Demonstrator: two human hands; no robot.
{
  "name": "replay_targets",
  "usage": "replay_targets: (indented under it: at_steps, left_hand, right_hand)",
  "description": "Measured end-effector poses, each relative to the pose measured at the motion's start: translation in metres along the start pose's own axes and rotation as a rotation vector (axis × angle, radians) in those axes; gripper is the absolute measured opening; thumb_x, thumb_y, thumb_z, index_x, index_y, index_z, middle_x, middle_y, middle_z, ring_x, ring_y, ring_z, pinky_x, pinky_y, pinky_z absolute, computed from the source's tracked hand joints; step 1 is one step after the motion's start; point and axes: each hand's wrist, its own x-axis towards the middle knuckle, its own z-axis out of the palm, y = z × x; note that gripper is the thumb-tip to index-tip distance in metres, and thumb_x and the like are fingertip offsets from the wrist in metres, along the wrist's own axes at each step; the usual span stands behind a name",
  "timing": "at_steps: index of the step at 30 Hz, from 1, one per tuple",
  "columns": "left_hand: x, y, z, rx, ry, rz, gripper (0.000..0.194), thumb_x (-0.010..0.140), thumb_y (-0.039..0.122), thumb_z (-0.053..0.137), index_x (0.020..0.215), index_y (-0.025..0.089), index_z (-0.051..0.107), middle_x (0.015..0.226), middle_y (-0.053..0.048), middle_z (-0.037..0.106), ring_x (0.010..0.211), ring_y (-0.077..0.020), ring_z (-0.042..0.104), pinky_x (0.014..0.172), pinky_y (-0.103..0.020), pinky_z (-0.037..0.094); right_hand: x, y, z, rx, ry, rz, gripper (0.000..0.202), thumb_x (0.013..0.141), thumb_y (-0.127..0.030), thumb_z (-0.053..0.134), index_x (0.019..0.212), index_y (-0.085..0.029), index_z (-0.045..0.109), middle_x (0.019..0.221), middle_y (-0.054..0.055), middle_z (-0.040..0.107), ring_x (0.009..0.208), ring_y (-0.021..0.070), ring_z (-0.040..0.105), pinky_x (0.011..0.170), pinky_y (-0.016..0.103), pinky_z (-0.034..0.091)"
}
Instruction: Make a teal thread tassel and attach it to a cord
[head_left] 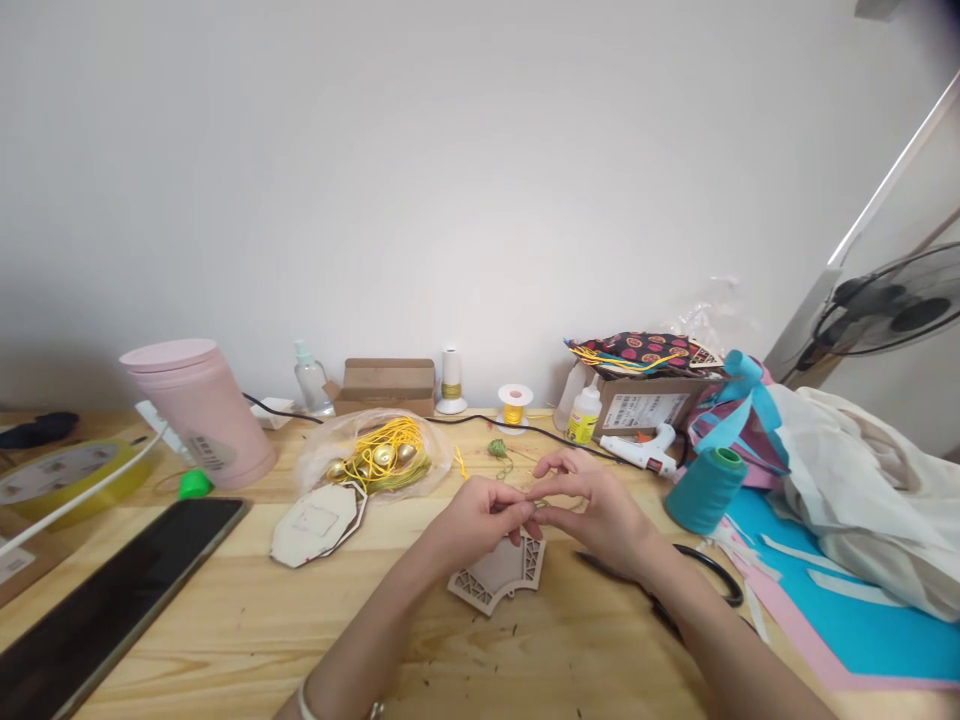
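Observation:
My left hand and my right hand meet above the table, fingertips pinched together. Between them shows a bit of thin green thread, mostly hidden by the fingers. A small green thread bundle lies just beyond, with a loose strand trailing toward the hands. Below my left hand is a fan-shaped wooden piece with cut-out lattice sides, partly covered by the fingers. Black-handled scissors lie beneath my right forearm.
At left stand a pink tumbler and a black phone. Octagonal boards lie before a plastic bag of yellow cords. Glue bottle, glue gun, teal thread cone and blue sheets are to the right.

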Motion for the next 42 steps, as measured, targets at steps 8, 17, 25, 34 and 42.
replay_targets:
  at_steps: [8,17,25,34,42]
  left_hand:
    - [-0.001,0.0,0.0,0.024,-0.028,-0.022,0.036,0.075,0.04,0.044,0.071,0.014,0.067,0.053,0.001,0.048,0.043,-0.0067,0.034,0.039,-0.019,0.023]
    - [-0.001,-0.001,0.003,0.065,-0.024,0.018,0.025,0.075,0.034,0.047,0.076,0.016,0.064,0.062,0.002,0.055,0.049,-0.0066,0.039,0.043,-0.017,0.028]
    - [0.0,-0.004,0.002,0.022,-0.051,0.008,0.031,0.078,0.035,0.043,0.069,0.014,0.062,0.056,0.003,0.048,0.043,-0.0051,0.04,0.04,-0.016,0.029]
    - [0.001,-0.003,0.003,-0.25,0.012,-0.007,0.032,0.076,0.038,0.047,0.063,0.012,0.058,0.05,0.004,0.047,0.039,-0.0036,0.039,0.038,-0.015,0.028]
    - [0.001,-0.007,0.002,-0.274,0.008,-0.02,0.032,0.076,0.038,0.048,0.061,0.012,0.058,0.049,0.003,0.046,0.039,-0.0039,0.038,0.038,-0.017,0.027]
  right_hand:
    - [0.0,-0.001,0.001,0.087,0.001,0.156,0.004,0.067,-0.02,0.065,0.07,-0.023,0.067,0.082,0.001,0.057,0.077,0.0141,0.053,0.059,0.024,0.04]
    - [0.003,-0.004,-0.001,0.14,0.025,0.228,0.007,0.063,-0.015,0.063,0.065,-0.02,0.067,0.077,0.002,0.059,0.075,0.0136,0.053,0.055,0.022,0.037]
    - [0.003,-0.003,-0.006,0.429,-0.036,0.327,0.013,0.067,-0.028,0.062,0.072,-0.017,0.066,0.079,0.004,0.062,0.07,0.0148,0.055,0.055,0.024,0.04]
    - [0.003,-0.01,-0.007,0.478,-0.084,0.316,0.032,0.074,-0.033,0.057,0.102,-0.019,0.06,0.088,0.005,0.064,0.07,0.0137,0.055,0.062,0.026,0.044]
    - [0.004,-0.011,0.0,0.364,-0.009,0.234,0.02,0.07,-0.031,0.061,0.086,-0.019,0.067,0.073,0.003,0.061,0.058,0.0103,0.048,0.054,0.023,0.039]
